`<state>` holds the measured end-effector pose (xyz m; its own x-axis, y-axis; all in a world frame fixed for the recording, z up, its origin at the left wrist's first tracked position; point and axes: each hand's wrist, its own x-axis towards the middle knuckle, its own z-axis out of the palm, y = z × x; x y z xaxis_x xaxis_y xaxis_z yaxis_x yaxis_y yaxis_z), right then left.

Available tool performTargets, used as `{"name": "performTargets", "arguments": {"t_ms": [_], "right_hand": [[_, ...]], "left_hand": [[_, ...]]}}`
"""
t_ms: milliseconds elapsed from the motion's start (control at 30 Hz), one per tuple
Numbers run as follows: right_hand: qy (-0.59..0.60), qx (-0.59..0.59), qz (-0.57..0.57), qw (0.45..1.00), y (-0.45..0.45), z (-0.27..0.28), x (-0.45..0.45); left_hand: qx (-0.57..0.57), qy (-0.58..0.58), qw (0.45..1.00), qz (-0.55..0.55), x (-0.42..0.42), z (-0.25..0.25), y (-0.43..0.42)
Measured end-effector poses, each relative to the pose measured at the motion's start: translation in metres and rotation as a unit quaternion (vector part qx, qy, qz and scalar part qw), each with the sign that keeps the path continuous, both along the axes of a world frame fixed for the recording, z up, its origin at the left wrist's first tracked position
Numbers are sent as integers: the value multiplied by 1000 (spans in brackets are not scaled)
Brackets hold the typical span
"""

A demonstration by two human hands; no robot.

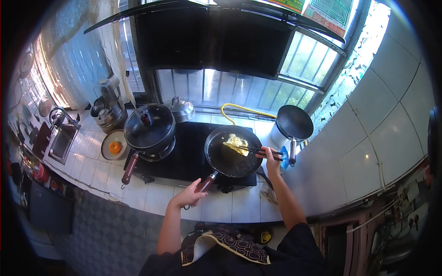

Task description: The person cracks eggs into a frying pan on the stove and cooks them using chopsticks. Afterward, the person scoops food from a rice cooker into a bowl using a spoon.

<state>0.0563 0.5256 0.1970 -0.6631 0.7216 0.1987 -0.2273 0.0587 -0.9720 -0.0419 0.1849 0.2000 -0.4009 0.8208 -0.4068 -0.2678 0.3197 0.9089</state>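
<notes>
The left hand (pixel 188 195) is gripping the brown handle (pixel 206 183) of the black pan (pixel 218 160), which is standing on the right part of the stove (pixel 191 138). The right hand (pixel 270 160) is grasping 2 dark chopsticks (pixel 253 148), whose left ends are reaching over the pan and meeting the food (pixel 234 141), a ragged yellow-and-white mass; whether they are pinching it cannot be told. The food is lying inside the pan, slightly toward the far side. Left of the pan, a lidded pot (pixel 148 131) is standing on the stove, its own grip pointing near and left. Farther left, a bowl (pixel 106 150) is sitting on the tiled counter (pixel 244 207) and holding 1 round orange item (pixel 115 147). Beyond the pot, slightly right, a metal lid (pixel 180 110) is showing. Beyond the pan, a yellow hose (pixel 228 106) is curving. Right of the stove, a small pan (pixel 293 120) is pointing its grip nearward.
</notes>
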Motion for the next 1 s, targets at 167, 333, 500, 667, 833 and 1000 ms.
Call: {"name": "performTargets", "arguments": {"t_ms": [167,333,500,667,833,1000], "right_hand": [[-4,-21,9,1000,10,9,3],[-47,27,101,993,-26,-10,3],[-66,87,131,985,-59,-15,-9],[-42,110,123,985,-63,-10,-31],[-43,110,159,980,-51,9,-15],[-62,248,183,949,-51,3,-3]], "left_hand": [[-12,0,1000,-22,-2,-2,0],[-19,-7,1000,-22,-1,2,0],[-2,-17,1000,-14,-3,-6,0],[2,-13,1000,-6,-2,-7,0],[3,-1,1000,12,0,-5,0],[-17,-3,1000,-18,-2,-2,-1]]}}
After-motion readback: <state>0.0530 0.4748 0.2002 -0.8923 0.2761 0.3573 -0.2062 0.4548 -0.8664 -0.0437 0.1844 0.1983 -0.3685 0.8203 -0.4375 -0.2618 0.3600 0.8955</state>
